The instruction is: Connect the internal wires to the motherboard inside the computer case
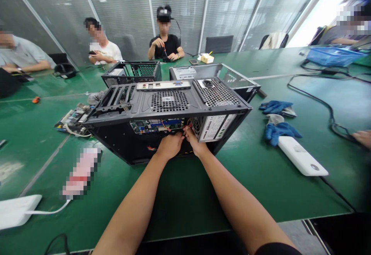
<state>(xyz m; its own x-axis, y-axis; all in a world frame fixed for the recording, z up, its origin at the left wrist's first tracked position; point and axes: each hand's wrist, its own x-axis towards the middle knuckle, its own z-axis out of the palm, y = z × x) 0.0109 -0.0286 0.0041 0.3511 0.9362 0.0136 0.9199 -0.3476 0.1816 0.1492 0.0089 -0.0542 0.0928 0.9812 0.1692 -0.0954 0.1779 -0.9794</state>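
An open black computer case (pixel 162 106) lies on its side on the green table (pixel 261 177), its open side facing me. Inside it I see a motherboard (pixel 158 124) and, at the right end, a power supply (pixel 213 126). Both my hands reach into the opening beside the power supply. My left hand (pixel 170 145) is curled, fingers pinched at some red and dark cables (pixel 187 126). My right hand (pixel 194 140) is closed too, fingertips meeting the left hand's at the same cables. What exactly each holds is hidden.
A loose circuit board (pixel 72 120) lies left of the case. Two more open cases (pixel 131 72) (pixel 228 77) stand behind it. Blue gloves (pixel 279 130) and a white power bank (pixel 301 156) lie to the right, black cables (pixel 330 112) beyond. Several people sit at the far side; another person's hand (pixel 362 138) rests at right.
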